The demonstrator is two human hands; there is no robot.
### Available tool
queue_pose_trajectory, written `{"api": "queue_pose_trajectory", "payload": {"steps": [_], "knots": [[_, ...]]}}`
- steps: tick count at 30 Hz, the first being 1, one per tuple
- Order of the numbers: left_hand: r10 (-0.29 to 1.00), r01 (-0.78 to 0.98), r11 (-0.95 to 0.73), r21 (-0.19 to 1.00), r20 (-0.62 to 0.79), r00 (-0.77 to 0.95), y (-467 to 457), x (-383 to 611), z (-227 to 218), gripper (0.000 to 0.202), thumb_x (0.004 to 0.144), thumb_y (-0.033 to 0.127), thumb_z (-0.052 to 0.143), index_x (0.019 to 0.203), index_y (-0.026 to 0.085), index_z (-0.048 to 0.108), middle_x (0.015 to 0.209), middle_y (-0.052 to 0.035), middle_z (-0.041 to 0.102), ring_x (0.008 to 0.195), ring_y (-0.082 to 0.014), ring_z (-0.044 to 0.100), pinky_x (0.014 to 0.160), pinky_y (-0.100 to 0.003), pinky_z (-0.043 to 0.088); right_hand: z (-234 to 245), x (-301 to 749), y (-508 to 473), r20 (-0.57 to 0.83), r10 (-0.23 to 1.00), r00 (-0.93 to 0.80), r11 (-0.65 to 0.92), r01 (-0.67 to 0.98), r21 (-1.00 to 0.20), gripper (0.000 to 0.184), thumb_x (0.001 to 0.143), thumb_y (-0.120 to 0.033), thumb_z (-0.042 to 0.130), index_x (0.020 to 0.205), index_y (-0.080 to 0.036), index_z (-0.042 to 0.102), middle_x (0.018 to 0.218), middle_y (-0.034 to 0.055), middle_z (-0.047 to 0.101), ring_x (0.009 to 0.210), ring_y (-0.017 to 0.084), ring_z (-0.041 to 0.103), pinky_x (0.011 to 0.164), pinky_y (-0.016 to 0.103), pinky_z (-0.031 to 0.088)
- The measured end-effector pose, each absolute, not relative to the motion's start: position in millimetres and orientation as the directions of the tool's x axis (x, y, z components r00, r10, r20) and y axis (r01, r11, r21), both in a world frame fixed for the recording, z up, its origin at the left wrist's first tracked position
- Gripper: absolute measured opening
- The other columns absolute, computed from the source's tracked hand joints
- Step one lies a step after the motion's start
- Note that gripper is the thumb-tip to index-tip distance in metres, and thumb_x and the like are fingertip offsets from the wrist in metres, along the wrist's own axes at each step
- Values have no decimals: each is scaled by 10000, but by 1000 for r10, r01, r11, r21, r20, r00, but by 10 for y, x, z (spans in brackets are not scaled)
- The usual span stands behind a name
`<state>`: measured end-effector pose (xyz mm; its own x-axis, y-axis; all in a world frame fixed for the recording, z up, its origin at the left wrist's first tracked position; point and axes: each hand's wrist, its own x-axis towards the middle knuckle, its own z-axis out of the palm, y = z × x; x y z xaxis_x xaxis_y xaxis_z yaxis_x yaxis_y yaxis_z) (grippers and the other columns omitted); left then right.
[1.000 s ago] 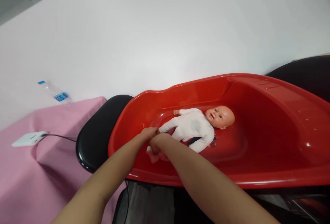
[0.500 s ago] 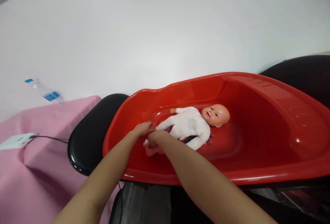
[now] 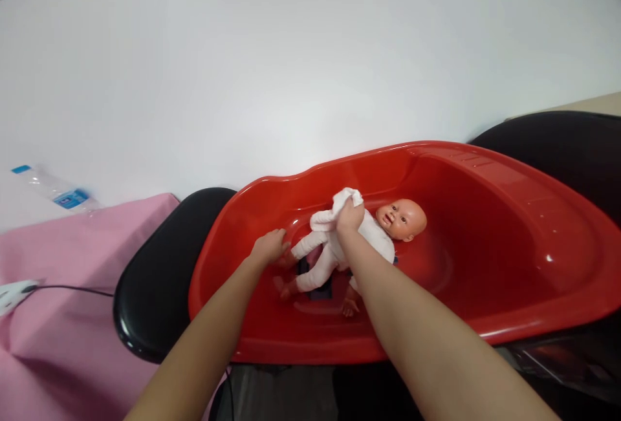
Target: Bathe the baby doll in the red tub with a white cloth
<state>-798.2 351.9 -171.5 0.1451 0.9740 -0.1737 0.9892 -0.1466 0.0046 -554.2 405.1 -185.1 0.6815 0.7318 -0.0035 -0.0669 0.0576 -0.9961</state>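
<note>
The doll [image 3: 376,233] lies beneath your right hand [image 3: 350,217], which clutches a white cloth [image 3: 343,198]. Your left hand [image 3: 269,246] is at its feet [image 3: 290,259]; I can't tell its grip.

cloth [image 3: 339,206] in right hand [image 3: 351,216]: matt fabric
doll head [image 3: 410,219] beside it: smooth, plasticky
tub [image 3: 490,272] around left hand [image 3: 268,246]: super shiny plastic

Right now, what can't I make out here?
Head view:
Far hand of baby doll: out of sight, apparently behind white cloth in right hand.
Outline of dark object: partly under doll's legs.
White device: cut off by left edge.
Print on plastic bottle label: too small.
Contact of left hand with far foot: blurred.
</note>
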Motion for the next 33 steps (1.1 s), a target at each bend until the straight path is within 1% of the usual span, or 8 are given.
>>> {"api": "queue_pose_trajectory", "payload": {"steps": [4,7,14,18,21,28,30,33], "knots": [[974,984,-155,88,-152,167,3492,-7933,-1604,340,973,485,502,1193,248,608,1233,-101,693,1058,-284,672,758,-341,484,-1797,-5374,4124,45,714,699,0,64,-998,498,973,-400,329,1320,-165,597,1338,176,653,1225,293,615,1058,428,478],[978,978,-165,126,-105,179,3502,-7896,-1561,353,982,462,504,1251,248,588,1242,-100,690,1075,-287,670,781,-352,494,-1770,-5279,4172,184,729,659,-45,315,-948,491,976,-360,315,1352,-184,576,1361,177,609,1218,298,594,1008,414,489],[947,952,-304,-27,100,305,3490,-7824,-1417,236,1027,342,442,1116,209,615,1125,-99,696,1036,-297,655,796,-397,505,-1967,-5090,4417,446,883,147,86,883,-462,378,982,-309,437,1259,-162,648,1341,182,557,1189,317,523,956,396,457],[950,962,-271,25,169,263,3467,-7849,-1347,217,1029,305,434,1119,213,608,1129,-94,696,1036,-280,653,791,-379,509,-2061,-5294,4564,378,916,-136,249,930,-269,392,1003,-448,481,1123,-162,720,1264,172,588,1141,305,516,968,397,433],[961,970,-235,68,168,222,3462,-7872,-1325,212,1021,264,437,1138,208,606,1139,-97,699,1056,-280,657,807,-378,510,-2150,-5557,4663,228,923,-309,366,888,-277,424,1017,-496,463,1110,-189,740,1196,146,630,1080,262,558,939,351,442],[971,970,-213,117,134,197,3450,-7863,-1312,184,1020,266,451,1084,204,611,1160,-110,703,1055,-284,665,838,-392,511,-2420,-5921,4811,-68,939,-336,331,940,-80,463,951,-461,544,1308,-197,676,1340,189,630,1191,354,606,988,460,459],[972,969,-212,130,128,195,3455,-7866,-1329,184,1018,277,456,1075,205,615,1151,-107,707,1046,-282,667,834,-390,513,-2403,-5904,4815,-110,920,-377,366,924,-109,513,927,-534,584,1321,-216,674,1362,187,634,1232,368,594,1021,482,448],[976,967,-200,155,115,183,3479,-7883,-1359,205,1020,299,460,1119,214,618,1139,-99,714,1053,-278,667,840,-380,515,-2303,-5795,4825,-176,877,-448,359,853,-379,625,903,-709,569,1289,-232,692,1294,148,698,1146,303,644,991,403,479]]}}
